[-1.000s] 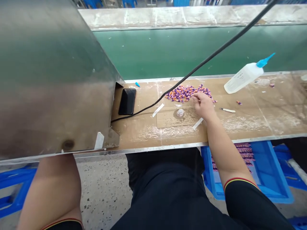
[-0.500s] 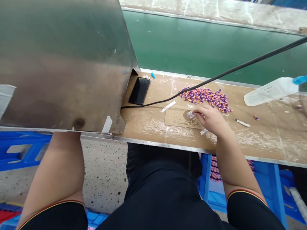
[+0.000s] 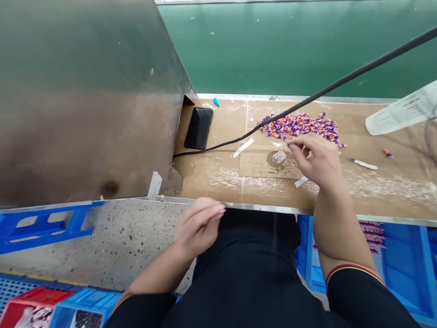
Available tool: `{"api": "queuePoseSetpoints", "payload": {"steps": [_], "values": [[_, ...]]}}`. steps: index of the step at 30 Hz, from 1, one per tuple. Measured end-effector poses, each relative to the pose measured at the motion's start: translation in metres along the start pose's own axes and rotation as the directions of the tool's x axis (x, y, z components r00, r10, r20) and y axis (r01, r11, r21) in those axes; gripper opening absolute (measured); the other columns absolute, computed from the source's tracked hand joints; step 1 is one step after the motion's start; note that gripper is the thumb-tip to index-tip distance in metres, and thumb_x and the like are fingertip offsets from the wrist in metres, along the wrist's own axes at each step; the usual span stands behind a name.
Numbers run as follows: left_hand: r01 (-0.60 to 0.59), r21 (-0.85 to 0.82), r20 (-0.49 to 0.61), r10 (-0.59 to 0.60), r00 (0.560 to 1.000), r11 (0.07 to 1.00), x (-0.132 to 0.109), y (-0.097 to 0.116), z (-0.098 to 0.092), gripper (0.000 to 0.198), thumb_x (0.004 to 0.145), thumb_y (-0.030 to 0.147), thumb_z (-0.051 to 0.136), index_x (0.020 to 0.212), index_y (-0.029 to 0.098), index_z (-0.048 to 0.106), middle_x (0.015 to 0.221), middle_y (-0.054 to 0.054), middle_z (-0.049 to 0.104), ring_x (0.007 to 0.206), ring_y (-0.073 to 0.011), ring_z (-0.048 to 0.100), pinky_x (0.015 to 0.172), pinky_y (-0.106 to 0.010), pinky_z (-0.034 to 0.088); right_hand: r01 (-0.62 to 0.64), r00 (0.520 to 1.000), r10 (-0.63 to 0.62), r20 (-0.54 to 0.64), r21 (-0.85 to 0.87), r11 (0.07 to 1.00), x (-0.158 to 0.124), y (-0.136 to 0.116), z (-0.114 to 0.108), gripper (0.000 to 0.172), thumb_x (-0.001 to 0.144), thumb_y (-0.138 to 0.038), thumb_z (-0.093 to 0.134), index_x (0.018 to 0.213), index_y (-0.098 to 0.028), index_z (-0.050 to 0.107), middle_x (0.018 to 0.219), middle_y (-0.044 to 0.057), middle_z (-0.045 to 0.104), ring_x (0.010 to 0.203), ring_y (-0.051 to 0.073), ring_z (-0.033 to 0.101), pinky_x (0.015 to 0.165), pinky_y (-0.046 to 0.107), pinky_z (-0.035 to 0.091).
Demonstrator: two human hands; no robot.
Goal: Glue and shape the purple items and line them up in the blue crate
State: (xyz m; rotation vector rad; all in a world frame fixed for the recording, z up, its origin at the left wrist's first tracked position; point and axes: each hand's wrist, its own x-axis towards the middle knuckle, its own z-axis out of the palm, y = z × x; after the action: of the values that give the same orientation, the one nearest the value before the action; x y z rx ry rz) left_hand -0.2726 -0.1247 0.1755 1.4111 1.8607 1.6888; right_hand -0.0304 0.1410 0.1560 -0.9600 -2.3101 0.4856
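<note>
My right hand (image 3: 319,160) hovers over the cardboard-covered bench, thumb and forefinger pinched together. A small dark speck shows at their tips, too small to name. Just left of those fingertips stands a small clear cup (image 3: 279,157) on a flat cardboard piece (image 3: 254,165). Behind the hand lies a pile of small purple and orange pieces (image 3: 303,124). My left hand (image 3: 198,227) is in front of the bench's near edge, slightly blurred, its fingers closed in a pinch. Whatever it may hold cannot be made out.
A large metal box (image 3: 88,100) takes up the left side. A black cable (image 3: 307,101) crosses above the bench. On the bench lie a phone (image 3: 198,128), a blue cap (image 3: 216,102), a white-handled blade (image 3: 363,164) and a translucent bottle (image 3: 403,109). Blue crates (image 3: 406,255) stand below.
My left hand has come out from beneath the metal box to the bench's near edge. My right hand has lifted off the cup and shifted right. The view has tilted down.
</note>
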Motion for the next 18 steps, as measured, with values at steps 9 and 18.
{"api": "queuePoseSetpoints", "payload": {"steps": [9, 18], "values": [[0.443, -0.473, 0.424, -0.243, 0.872, 0.762, 0.074, -0.012, 0.125, 0.035, 0.086, 0.053, 0.096, 0.107, 0.025, 0.093, 0.108, -0.011, 0.087, 0.097, -0.0221, 0.082, 0.089, -0.036, 0.072, -0.030, 0.895, 0.255, -0.367, 0.520, 0.854, -0.040, -0.047, 0.035, 0.012, 0.107, -0.035, 0.072, 0.112, -0.027, 0.079, 0.102, 0.005, 0.082, 0.084, 0.021, 0.081, 0.071, 0.037, 0.069], [0.539, -0.442, 0.467, -0.329, 0.821, 0.717, 0.086, -0.030, 0.145, 0.040, 0.078, 0.055, 0.102, 0.092, 0.021, 0.087, 0.094, -0.009, 0.087, 0.087, -0.0200, 0.082, 0.089, -0.036, 0.071, -0.035, 0.821, 0.310, -0.480, 0.500, 0.866, -0.060, -0.056, 0.075, 0.010, 0.108, -0.033, 0.073, 0.115, -0.028, 0.078, 0.107, 0.007, 0.080, 0.092, 0.023, 0.083, 0.074, 0.038, 0.072]]}}
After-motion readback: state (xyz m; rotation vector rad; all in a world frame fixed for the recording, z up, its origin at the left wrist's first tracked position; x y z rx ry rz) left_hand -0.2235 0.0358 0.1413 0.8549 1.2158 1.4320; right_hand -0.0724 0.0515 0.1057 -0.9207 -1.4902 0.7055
